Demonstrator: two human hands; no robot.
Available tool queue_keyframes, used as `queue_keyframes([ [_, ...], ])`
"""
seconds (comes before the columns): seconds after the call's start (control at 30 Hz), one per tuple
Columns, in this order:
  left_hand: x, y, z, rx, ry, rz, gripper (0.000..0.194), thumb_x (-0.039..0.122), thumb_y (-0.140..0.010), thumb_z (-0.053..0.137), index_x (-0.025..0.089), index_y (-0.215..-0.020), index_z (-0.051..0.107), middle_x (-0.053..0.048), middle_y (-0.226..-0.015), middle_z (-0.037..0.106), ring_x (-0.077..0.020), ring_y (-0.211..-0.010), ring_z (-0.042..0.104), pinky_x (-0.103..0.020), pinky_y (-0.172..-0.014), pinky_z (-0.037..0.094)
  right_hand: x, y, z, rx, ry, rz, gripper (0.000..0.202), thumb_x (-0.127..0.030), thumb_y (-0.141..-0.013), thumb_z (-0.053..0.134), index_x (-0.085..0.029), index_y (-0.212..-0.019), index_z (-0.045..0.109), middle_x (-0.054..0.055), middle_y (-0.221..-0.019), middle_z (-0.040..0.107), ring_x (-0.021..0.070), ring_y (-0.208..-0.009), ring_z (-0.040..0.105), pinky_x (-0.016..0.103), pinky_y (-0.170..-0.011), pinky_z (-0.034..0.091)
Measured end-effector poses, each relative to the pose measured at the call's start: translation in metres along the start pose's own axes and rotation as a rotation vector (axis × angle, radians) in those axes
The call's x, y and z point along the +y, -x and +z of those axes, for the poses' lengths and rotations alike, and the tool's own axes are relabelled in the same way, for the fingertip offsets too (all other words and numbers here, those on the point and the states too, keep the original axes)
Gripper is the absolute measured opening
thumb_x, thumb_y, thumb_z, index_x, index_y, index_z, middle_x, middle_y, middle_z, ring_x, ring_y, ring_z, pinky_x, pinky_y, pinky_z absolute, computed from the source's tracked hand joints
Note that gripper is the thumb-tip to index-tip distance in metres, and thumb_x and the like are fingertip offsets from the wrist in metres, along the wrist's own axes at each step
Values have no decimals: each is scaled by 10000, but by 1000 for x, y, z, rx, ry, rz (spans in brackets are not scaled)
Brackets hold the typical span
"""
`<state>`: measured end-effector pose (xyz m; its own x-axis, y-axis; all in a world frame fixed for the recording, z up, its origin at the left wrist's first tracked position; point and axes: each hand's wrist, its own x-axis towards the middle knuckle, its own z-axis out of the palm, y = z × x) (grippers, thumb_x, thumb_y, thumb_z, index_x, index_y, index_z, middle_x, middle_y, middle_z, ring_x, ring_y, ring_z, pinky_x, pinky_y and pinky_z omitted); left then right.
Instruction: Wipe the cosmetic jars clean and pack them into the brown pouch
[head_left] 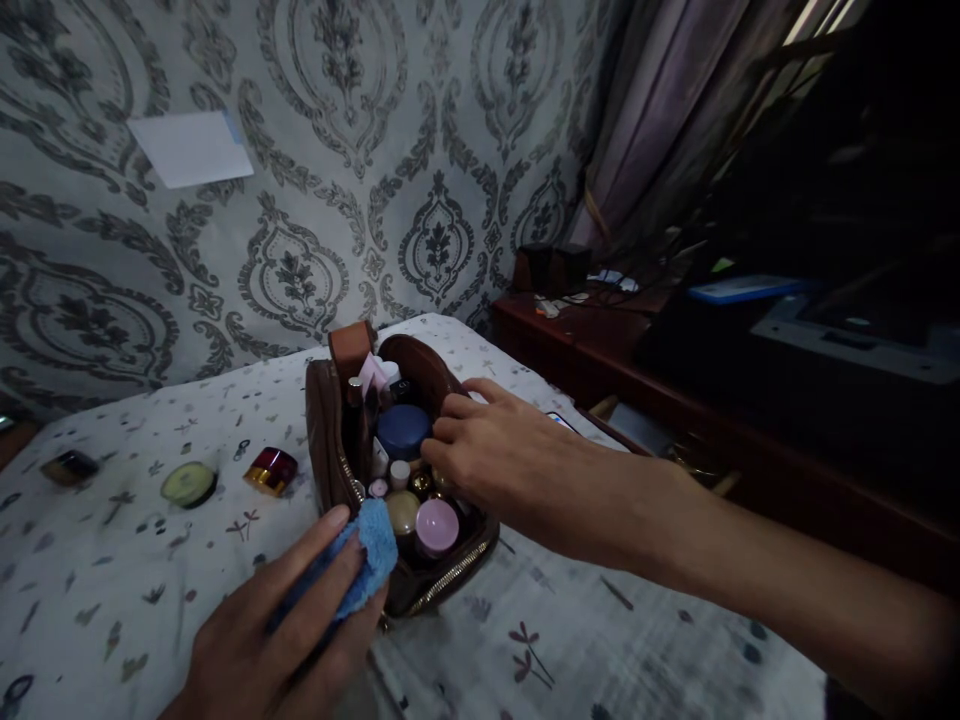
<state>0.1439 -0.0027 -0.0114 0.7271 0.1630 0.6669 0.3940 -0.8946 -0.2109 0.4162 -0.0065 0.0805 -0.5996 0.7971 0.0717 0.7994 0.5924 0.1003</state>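
A brown zip cosmetics bag [324, 440] stands unzipped on the patterned bedspread. Inside are a round dark blue container [405, 430], a pink-lidded jar [437, 527], a yellowish round lid [403, 511], a small white cap [400, 474] and several other cosmetics. My left hand [300, 610] grips a blue cloth [375, 550] against the bag's near left edge. At the right side of the bag, my right hand [495, 455] reaches in with its fingers curled downward. Whatever those fingertips hold, if anything, is hidden behind the hand.
Left of the bag lie a red and gold jar [271, 471], a green-lidded jar [188, 484] and a dark little container [70, 467]. A reddish wooden desk [555, 335] with an open drawer borders the bed on the right. White paper [193, 150] hangs on the wall.
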Motion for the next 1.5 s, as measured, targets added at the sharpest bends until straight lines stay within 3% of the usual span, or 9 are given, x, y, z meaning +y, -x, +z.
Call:
queue_keyframes([
  [0.37,-3,3,7,87,61,11,347,85,-965,453,228,-1123,727,-88,-1180,745,-283,-1354,552,-402,-981,609,5,15,1,185,-253,28,244,-45,-909,540,-187,-714,577,37,-784,634,168,-744,541,317,-793,421],
  [0.6,-2,-8,9,138,106,-48,364,75,-954,461,226,-1161,719,-101,-1194,739,-259,-1294,608,-352,-943,610,2,16,4,260,-325,157,284,-238,-984,586,-160,-712,608,63,-824,653,162,-812,590,261,-690,416],
  [0.7,-1,-14,6,140,134,-50,308,106,-966,465,194,-1110,722,-121,-1202,729,-253,-1286,611,-332,-955,594,4,-3,-3,272,-301,218,175,-251,-984,589,-144,-866,660,92,-932,693,187,-883,632,267,-723,426],
  [0.8,-1,-17,2,139,148,-52,296,84,-948,477,177,-1102,712,-122,-1180,729,-253,-1289,607,-323,-976,573,13,-35,-9,282,-276,307,158,-170,-986,520,-108,-1041,655,155,-1050,718,231,-995,668,284,-793,455],
  [0.97,-1,-15,1,110,145,-28,304,68,-944,469,162,-1124,694,-118,-1203,716,-253,-1316,582,-324,-999,554,30,-90,-12,127,-468,420,179,-108,-861,603,-121,-1018,688,154,-1028,755,264,-953,716,259,-707,499],
  [1.1,-2,-14,2,105,142,-13,324,39,-946,455,162,-1133,689,-113,-1213,709,-238,-1336,563,-305,-1006,542,34,-117,-5,152,-554,425,151,-85,-854,572,-138,-884,711,82,-880,766,197,-839,724,210,-668,511],
  [1.3,-7,-14,1,93,118,12,331,28,-934,465,174,-1117,699,-107,-1202,712,-225,-1324,572,-291,-991,553,30,-134,6,262,-728,392,111,-109,-842,608,-152,-815,707,-15,-641,699,119,-602,659,156,-556,481],
  [1.5,-5,-18,0,102,113,29,301,62,-955,474,168,-1131,695,-109,-1172,720,-235,-1322,574,-289,-953,575,35,-124,2,203,-695,393,208,-102,-868,545,-135,-847,750,25,-771,735,139,-774,682,174,-632,450],
])
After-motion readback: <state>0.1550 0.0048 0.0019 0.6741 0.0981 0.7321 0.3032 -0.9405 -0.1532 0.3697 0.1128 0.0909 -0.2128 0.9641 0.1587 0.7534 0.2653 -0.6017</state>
